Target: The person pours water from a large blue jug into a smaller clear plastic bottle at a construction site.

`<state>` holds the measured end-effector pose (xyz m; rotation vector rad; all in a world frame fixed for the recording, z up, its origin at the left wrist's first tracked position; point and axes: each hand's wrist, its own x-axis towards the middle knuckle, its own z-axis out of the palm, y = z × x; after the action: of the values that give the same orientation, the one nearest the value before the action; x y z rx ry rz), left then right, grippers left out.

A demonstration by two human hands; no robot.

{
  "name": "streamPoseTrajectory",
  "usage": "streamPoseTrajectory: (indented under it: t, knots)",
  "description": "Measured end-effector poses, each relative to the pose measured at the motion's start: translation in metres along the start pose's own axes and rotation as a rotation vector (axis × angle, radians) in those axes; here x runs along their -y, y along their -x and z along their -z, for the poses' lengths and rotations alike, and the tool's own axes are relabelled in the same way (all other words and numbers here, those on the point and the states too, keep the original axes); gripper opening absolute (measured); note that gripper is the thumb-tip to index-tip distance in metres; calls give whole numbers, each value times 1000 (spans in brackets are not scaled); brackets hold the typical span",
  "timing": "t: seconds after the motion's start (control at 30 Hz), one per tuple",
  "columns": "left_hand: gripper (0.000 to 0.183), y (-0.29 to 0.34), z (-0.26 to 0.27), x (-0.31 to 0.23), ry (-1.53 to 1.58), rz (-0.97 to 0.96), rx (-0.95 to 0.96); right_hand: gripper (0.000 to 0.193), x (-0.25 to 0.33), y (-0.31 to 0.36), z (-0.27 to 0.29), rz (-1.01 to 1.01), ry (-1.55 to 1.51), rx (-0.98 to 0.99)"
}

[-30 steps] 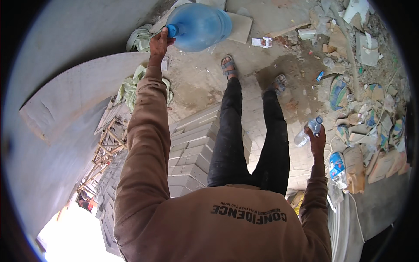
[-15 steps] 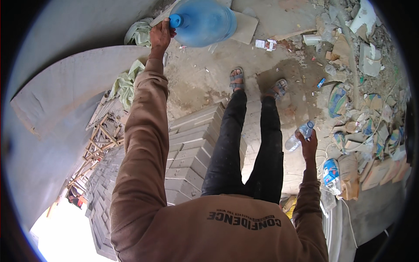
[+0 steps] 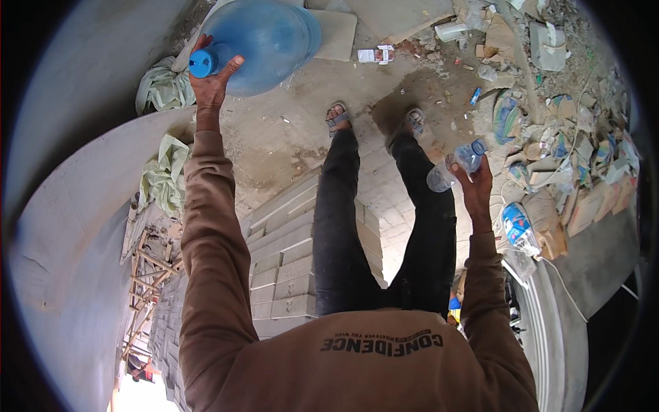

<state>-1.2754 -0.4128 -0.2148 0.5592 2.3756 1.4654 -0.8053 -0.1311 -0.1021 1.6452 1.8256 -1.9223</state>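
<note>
A large translucent blue water jug lies tilted at the far left, its blue cap toward me. My left hand is round the jug's neck from below, fingers on one side and thumb on the other. At the right, my right hand holds a small clear plastic bottle. The bottle is slanted, its mouth end up and to the right, its base near my right leg. The jug and the bottle are well apart.
Stacked grey blocks stand beside my left leg. Pale green sacks lie by the curved grey panel. Rubble and torn bags cover the right side. A white cable hangs near a blue-and-white package.
My left hand has gone from the jug's cap to round its neck, thumb now spread. My right hand has lifted the small bottle farther forward. The whole view has shifted.
</note>
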Motion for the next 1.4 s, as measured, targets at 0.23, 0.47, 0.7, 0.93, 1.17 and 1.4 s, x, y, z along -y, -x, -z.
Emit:
streamPoseTrajectory:
  t: [0.23,0.47,0.7,0.93,1.17,1.4]
  knots:
    - [67,-13,-26,-17,16,-74,-8,46,-24,-33,-51,56,-169,-4]
    - [42,-13,-51,-24,-74,-40,-49,50,-53,-103,-55,190,-342,37]
    - [35,-1,-103,-71,-226,-292,-56,50,-44,-200,-24,494,-301,97]
    - [33,12,-196,-111,-346,-521,206,53,-74,-254,17,711,67,76]
    - [44,32,-295,-111,-594,-735,188,63,-138,-280,27,778,173,93]
    - [49,61,-366,-105,-818,-830,226,71,-192,-282,40,829,142,57]
